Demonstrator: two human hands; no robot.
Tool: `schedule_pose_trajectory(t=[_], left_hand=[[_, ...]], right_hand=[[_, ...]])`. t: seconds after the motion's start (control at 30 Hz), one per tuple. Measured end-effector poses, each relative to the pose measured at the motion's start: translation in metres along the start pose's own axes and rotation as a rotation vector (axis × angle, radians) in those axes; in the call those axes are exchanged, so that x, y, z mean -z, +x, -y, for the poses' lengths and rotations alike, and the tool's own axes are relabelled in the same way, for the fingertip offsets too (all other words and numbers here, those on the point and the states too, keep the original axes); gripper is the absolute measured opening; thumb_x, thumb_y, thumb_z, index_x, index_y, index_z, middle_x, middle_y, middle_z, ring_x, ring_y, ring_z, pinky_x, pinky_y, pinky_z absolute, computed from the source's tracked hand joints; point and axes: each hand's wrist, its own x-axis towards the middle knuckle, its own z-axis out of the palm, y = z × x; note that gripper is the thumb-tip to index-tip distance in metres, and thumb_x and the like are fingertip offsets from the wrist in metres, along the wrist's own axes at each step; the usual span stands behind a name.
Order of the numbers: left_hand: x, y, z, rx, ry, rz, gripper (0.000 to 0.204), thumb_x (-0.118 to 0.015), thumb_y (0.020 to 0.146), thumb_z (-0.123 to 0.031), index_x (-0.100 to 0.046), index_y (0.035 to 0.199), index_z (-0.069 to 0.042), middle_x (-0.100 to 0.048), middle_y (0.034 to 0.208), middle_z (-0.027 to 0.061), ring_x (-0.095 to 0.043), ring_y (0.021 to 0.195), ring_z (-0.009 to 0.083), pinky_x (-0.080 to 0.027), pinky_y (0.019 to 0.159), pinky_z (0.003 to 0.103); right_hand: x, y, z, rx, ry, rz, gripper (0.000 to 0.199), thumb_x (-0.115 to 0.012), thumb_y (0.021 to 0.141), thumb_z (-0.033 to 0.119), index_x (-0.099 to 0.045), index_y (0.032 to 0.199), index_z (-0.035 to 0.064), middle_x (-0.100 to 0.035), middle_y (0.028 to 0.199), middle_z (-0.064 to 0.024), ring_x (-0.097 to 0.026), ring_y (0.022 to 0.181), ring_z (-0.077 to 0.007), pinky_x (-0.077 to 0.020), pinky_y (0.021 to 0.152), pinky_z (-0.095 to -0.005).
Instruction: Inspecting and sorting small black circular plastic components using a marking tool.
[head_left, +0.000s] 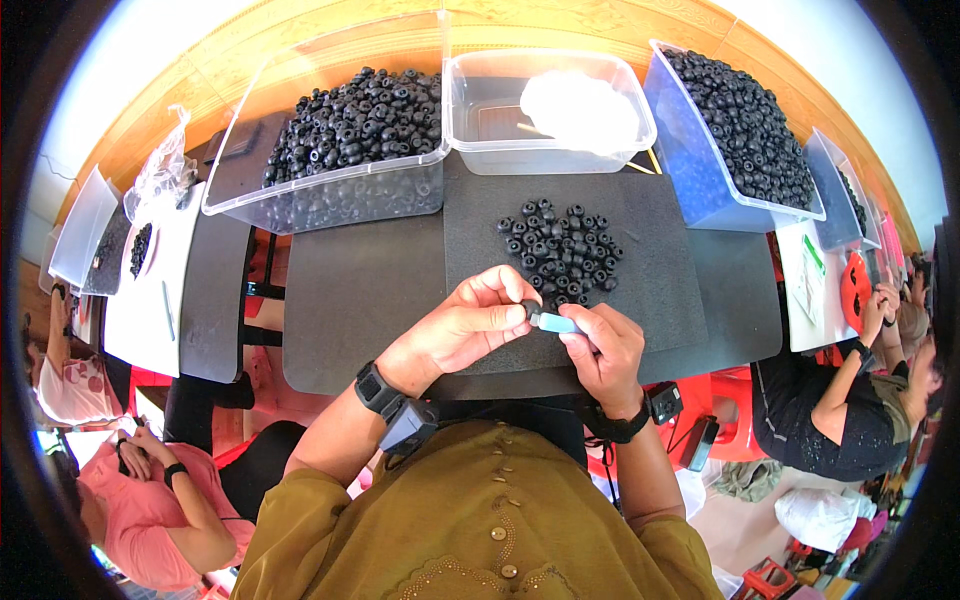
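My left hand [475, 325] pinches a small round black part [531, 307] between thumb and fingers. In my right hand [608, 350] is a small tool with a light-blue handle [558, 324]; its tip meets the black part, and the kind of tip is too small to make out. Both hands are close together above the near side of a dark mat [470, 220]. Just beyond them on the mat lies a loose pile of black parts [562, 247], round like beads, with holes through them.
Behind the mat stand a clear bin of black parts [360, 120], a clear tub [490, 155] with white material, and a bluish bin [700, 150] heaped with more. The dark table [350, 290] has its front edge near my waist. People sit on both sides.
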Motion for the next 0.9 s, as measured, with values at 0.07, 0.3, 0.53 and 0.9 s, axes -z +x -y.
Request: schedule_pose_trajectory(t=[0.07, 0.3, 0.53, 0.9], left_hand=[[-0.005, -0.001, -0.002, 0.006, 0.056, 0.022, 0.015, -0.069, 0.088, -0.005, -0.055, 0.093, -0.010, -0.062, 0.097, 0.0063, -0.060, 0.089, 0.0161, -0.048, 0.076, 0.026], [-0.013, -0.005, -0.007, -0.003, 0.044, 0.041, 0.017, -0.069, 0.088, -0.005, -0.055, 0.096, -0.011, -0.061, 0.104, 0.0066, -0.060, 0.091, 0.0175, -0.049, 0.076, 0.026], [-0.006, -0.001, -0.003, -0.001, -0.029, 0.006, 0.017, -0.066, 0.091, -0.007, -0.055, 0.103, -0.010, -0.059, 0.107, 0.0076, -0.060, 0.094, 0.0161, -0.053, 0.081, 0.024], [-0.007, -0.003, -0.004, -0.007, 0.027, -0.035, 0.016, -0.065, 0.092, -0.007, -0.055, 0.104, -0.010, -0.059, 0.106, 0.0072, -0.060, 0.089, 0.0130, -0.052, 0.079, 0.023]], right_hand=[[-0.002, -0.002, -0.003, -0.025, -0.018, -0.053, 0.018, -0.070, 0.081, 0.009, -0.068, 0.098, 0.0029, -0.059, 0.069, -0.0094, -0.057, 0.057, -0.0253, -0.0438, 0.052, -0.0345], [0.001, -0.002, -0.013, -0.156, 0.054, -0.269, 0.016, -0.064, 0.088, 0.009, -0.067, 0.101, -0.0004, -0.056, 0.070, -0.0071, -0.050, 0.055, -0.0157, -0.0393, 0.052, -0.0287], [0.003, -0.002, -0.007, -0.028, 0.109, -0.032, 0.020, -0.069, 0.083, 0.011, -0.068, 0.101, 0.0021, -0.053, 0.064, -0.0062, -0.049, 0.051, -0.0177, -0.0380, 0.049, -0.0309], [0.002, 0.000, -0.004, 0.034, 0.016, 0.024, 0.022, -0.073, 0.080, 0.014, -0.068, 0.099, 0.0038, -0.057, 0.066, -0.0079, -0.055, 0.053, -0.0233, -0.0423, 0.050, -0.0345]])
